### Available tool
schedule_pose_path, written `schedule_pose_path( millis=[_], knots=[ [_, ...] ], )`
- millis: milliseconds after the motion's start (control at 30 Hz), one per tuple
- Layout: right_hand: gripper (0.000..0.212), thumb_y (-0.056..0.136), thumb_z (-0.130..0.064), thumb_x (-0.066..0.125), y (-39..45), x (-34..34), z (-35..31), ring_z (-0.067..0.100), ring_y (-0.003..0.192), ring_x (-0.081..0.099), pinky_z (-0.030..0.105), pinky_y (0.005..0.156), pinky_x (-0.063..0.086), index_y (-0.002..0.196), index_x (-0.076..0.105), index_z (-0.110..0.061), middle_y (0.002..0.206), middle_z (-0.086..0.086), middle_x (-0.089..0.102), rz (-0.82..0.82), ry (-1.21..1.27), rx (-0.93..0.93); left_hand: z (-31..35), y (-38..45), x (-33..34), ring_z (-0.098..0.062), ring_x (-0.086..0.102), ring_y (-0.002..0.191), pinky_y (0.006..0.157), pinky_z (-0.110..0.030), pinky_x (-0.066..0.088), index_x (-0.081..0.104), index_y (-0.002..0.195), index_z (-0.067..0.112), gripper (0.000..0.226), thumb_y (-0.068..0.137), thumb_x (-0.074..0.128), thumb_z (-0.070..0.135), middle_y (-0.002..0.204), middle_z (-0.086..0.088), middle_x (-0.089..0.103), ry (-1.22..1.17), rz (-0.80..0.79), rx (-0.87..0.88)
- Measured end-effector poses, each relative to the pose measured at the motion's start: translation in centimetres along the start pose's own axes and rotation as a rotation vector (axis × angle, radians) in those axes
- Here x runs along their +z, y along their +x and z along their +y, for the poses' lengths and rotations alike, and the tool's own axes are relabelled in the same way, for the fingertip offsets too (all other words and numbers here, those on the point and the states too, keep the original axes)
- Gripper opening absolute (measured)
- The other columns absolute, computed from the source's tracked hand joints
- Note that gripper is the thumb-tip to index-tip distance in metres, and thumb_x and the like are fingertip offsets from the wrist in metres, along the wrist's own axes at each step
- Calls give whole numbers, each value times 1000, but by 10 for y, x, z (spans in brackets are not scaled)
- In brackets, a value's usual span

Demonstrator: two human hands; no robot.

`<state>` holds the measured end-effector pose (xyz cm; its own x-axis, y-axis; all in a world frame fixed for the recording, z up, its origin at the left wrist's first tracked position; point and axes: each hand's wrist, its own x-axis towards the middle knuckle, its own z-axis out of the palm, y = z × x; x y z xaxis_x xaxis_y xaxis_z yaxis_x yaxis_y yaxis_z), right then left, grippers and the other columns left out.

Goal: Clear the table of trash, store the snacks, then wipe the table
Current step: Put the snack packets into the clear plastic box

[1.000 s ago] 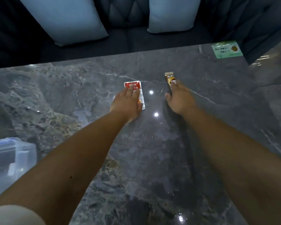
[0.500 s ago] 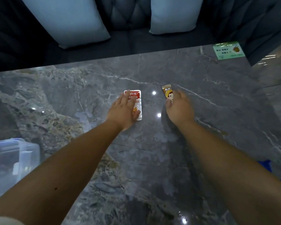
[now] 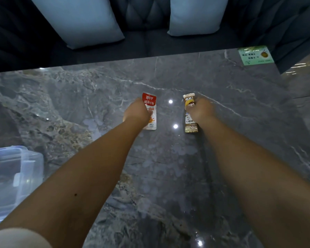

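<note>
A red and white snack packet (image 3: 150, 111) is pinched along its left edge by my left hand (image 3: 137, 111), just above the grey marble table (image 3: 168, 176). To its right, a gold and brown snack bar wrapper (image 3: 190, 122) is gripped around its middle by my right hand (image 3: 200, 110). Both packets stand lengthwise away from me, near the table's middle. My fingers hide part of each packet.
A clear plastic storage box (image 3: 13, 178) with blue clips sits at the left edge. A green card (image 3: 255, 54) lies at the far right corner. Beyond the far edge is a dark sofa with two pale blue cushions (image 3: 75, 20).
Both hands went from lying flat over the packets to closing on them. The packets now show more fully and look raised off the table, closer to me.
</note>
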<state>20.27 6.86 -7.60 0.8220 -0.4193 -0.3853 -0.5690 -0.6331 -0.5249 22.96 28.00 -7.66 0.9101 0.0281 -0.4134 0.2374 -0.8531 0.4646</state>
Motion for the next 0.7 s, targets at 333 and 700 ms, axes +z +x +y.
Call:
schedule_pose_path(
  millis=[333,700],
  knots=[
    [18,87,-15,63,-46,-21,-36,18,62,64,29,55,53,71,55,-16,77,7,66,-114,584,153,-21,-40,-53,-18,63,84,68,-29,45,58,110,14,24,99,47,32,98,-1,66,-382,-42,62],
    [12,89,-19,62,-165,27,-132,14,56,66,21,46,49,89,62,-7,79,7,68,-296,640,-1,-131,-132,-155,-22,70,89,83,-38,55,65,103,11,16,96,55,20,101,-10,72,-669,-3,77]
  ],
)
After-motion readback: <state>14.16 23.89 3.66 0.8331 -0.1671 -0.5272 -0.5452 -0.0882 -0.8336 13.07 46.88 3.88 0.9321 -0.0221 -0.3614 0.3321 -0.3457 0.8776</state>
